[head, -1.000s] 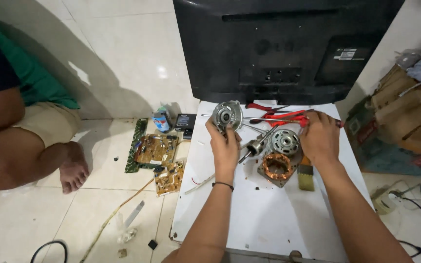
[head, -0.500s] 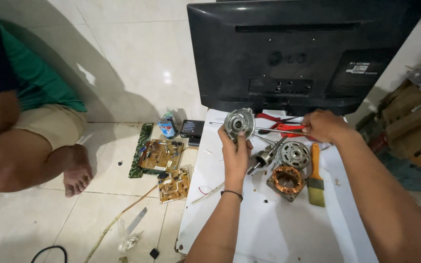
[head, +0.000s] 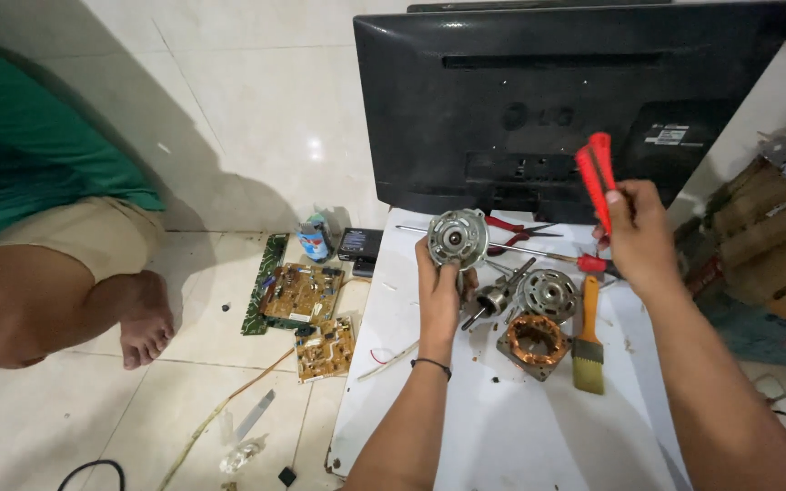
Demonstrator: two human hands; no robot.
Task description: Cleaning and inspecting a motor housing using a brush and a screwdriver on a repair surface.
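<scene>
My left hand [head: 438, 291] grips a round metal motor end cap [head: 457, 238] and holds it upright above the white board [head: 502, 427]. Raised over the board's right side, my right hand [head: 637, 238] holds red-handled pliers [head: 597, 173] with the handles pointing up. Between the hands lie a motor rotor with its shaft [head: 502, 293], a second metal cap [head: 549, 295] and a copper-wound stator [head: 535, 342]. A yellow-handled brush [head: 589, 336] lies under my right hand.
A black monitor [head: 557, 100] stands at the board's far end. Another red-handled tool [head: 516, 227] and a screwdriver [head: 539, 253] lie before it. Circuit boards [head: 302, 295] and a small bottle [head: 316, 238] sit on the tiled floor. A seated person [head: 56, 245] is at left; boxes [head: 766, 264] at right.
My right hand has picked the red-handled pliers up off the board and lifted them. The left hand keeps holding the end cap. The camera has moved closer.
</scene>
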